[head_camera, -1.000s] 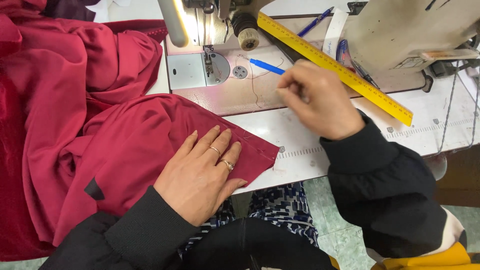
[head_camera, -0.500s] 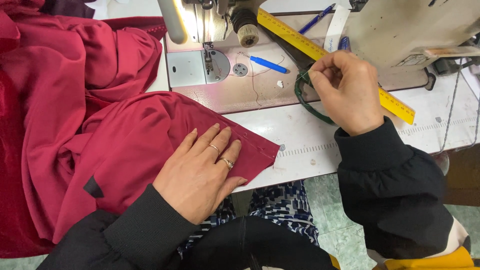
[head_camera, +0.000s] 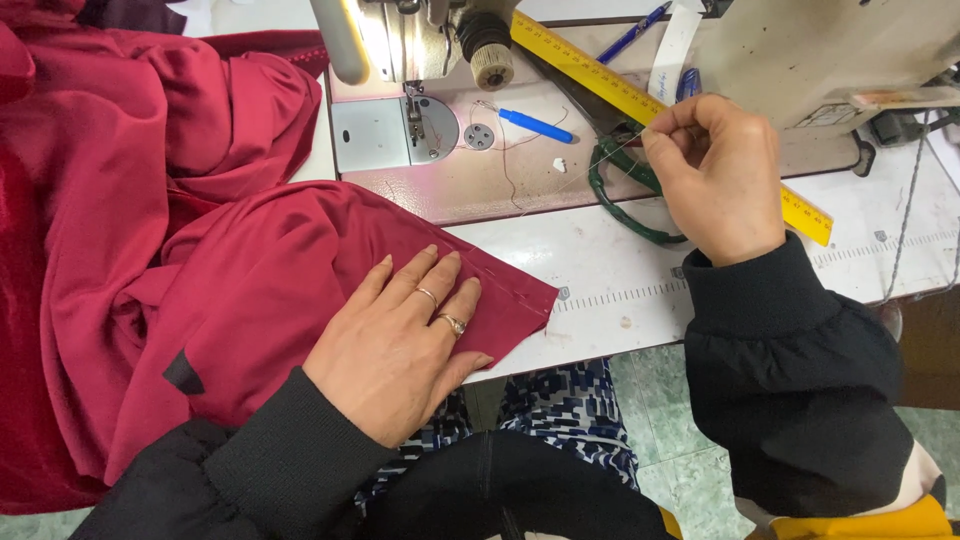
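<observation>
The left hand (head_camera: 400, 350) lies flat, released, on the one red cloth (head_camera: 200, 250) at the near left of the bench (head_camera: 620, 260). The right hand (head_camera: 715, 180) pinches a thin thread (head_camera: 590, 170), its grip above green-handled scissors (head_camera: 625, 205). One yellow ruler (head_camera: 600, 75) and two blue pens (head_camera: 535, 125) lie farther off.

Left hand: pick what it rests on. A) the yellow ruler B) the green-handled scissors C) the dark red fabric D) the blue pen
C: the left hand lies flat, fingers spread, on the dark red fabric near its corner at the table edge, well away from the ruler.
</observation>
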